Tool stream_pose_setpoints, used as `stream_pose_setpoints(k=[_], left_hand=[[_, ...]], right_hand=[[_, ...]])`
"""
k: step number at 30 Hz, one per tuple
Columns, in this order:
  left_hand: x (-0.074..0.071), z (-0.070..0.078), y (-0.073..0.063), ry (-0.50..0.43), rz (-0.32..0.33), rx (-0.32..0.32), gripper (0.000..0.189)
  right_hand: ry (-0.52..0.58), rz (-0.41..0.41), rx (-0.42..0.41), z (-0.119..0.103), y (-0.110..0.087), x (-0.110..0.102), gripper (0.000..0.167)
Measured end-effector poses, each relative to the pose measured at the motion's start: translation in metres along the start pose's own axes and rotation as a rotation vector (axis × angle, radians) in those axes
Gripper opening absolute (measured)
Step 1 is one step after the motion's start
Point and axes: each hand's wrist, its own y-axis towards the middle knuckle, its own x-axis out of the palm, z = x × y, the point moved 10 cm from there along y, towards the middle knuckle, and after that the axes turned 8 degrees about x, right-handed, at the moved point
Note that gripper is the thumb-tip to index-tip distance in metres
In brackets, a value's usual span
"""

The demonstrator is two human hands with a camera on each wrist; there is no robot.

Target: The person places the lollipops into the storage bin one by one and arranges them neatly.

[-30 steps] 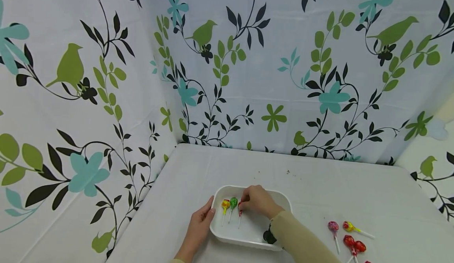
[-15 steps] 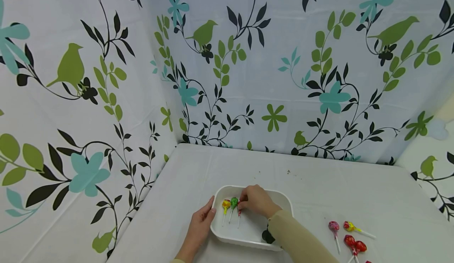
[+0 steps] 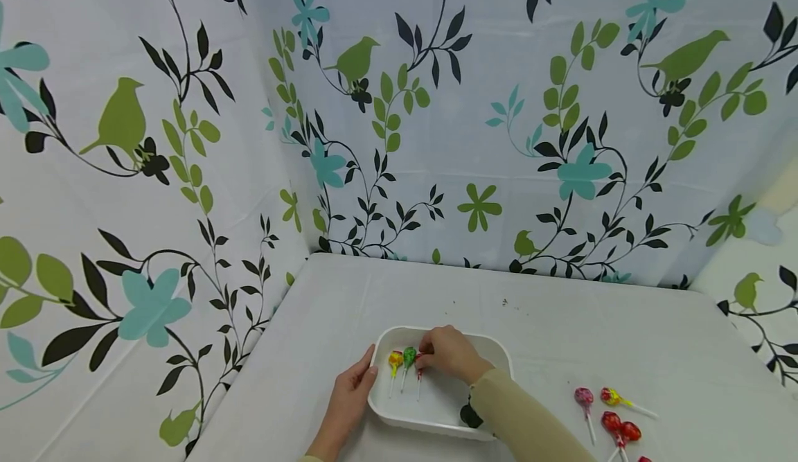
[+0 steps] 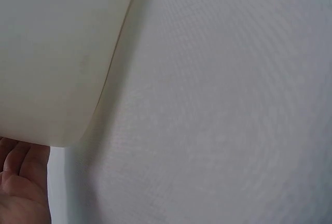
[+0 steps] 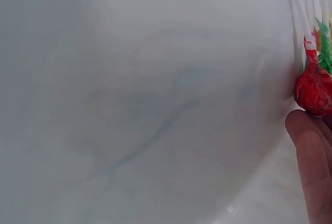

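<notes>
A white tray sits on the table, with my left hand gripping its left side, thumb at the rim. In the left wrist view, curled fingers show at the tray's edge. Inside the tray, a yellow lollipop and a green lollipop lie side by side, sticks towards me. Just right of them, my right hand pinches a red lollipop by its candy head; its stick points the same way. The thumb is hidden in the right wrist view.
On the table right of the tray lie a pink lollipop, a yellow-and-red one and several red ones, partly cut off by the frame. A black device hangs under my right sleeve. Patterned curtains enclose the table.
My right hand has shifted slightly left with the red lollipop, closer to the green one. My left hand keeps its place on the tray.
</notes>
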Motion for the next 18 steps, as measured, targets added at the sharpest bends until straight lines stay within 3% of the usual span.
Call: stream_pose_setpoints(k=[18], left_hand=[[-0.001,0.0,0.0,-0.003,0.006,0.002,0.046]], right_hand=[[-0.015,0.026,-0.011,-0.003,-0.002,-0.011,0.019]])
